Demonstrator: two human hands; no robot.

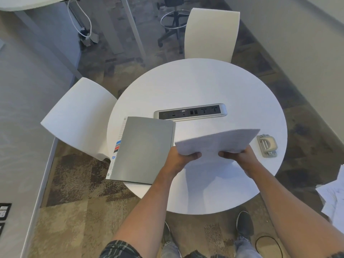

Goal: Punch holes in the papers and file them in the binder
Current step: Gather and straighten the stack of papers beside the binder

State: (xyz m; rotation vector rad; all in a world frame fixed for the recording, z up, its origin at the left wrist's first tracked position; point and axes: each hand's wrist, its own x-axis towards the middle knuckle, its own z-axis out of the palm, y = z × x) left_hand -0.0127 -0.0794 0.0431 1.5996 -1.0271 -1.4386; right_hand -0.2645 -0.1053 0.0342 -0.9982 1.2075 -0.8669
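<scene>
A stack of white papers (216,141) is held above the round white table (204,84), tilted up toward the right. My left hand (181,161) grips its near left edge, thumb on top. My right hand (240,157) grips the near right edge the same way. A grey binder (143,149) lies closed on the table's left side, overhanging the edge, with coloured index tabs showing along its left. The grey metal hole punch (267,145) sits on the table to the right of the papers, apart from both hands.
A power and data socket strip (189,112) is set into the table centre behind the binder. White chairs stand at the left (78,116) and far side (211,34). More white sheets (333,200) lie at the right edge. My shoes are on the carpet under the table.
</scene>
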